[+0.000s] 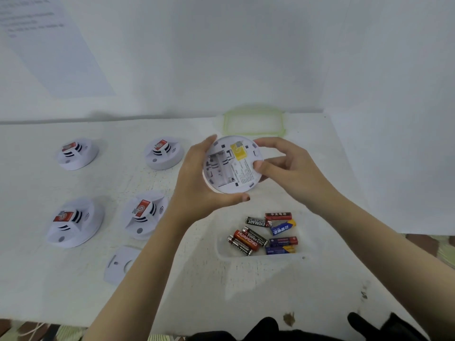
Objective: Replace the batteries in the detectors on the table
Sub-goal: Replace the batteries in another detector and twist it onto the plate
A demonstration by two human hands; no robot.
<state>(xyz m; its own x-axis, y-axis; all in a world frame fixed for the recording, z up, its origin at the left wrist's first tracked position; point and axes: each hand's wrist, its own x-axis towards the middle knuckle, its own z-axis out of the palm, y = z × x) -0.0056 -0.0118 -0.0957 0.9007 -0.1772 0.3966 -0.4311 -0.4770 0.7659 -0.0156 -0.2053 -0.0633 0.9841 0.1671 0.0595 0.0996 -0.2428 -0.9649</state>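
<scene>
Left hand [197, 183], right hand [283, 166] gripping

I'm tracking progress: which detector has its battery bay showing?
The detector held in both hands, left and right, turned underside up with its bay empty. The four others sit on the table face up.

1. Five detectors [232, 164] – one held up with its back open, four more [77, 153] resting on the table.
2. Eight batteries [258, 221] – all in one clear tray [221, 244].
3. One loose white backplate [118, 264].
4. One green-rimmed lid [254, 121].
5. Two hands [197, 183].
</scene>
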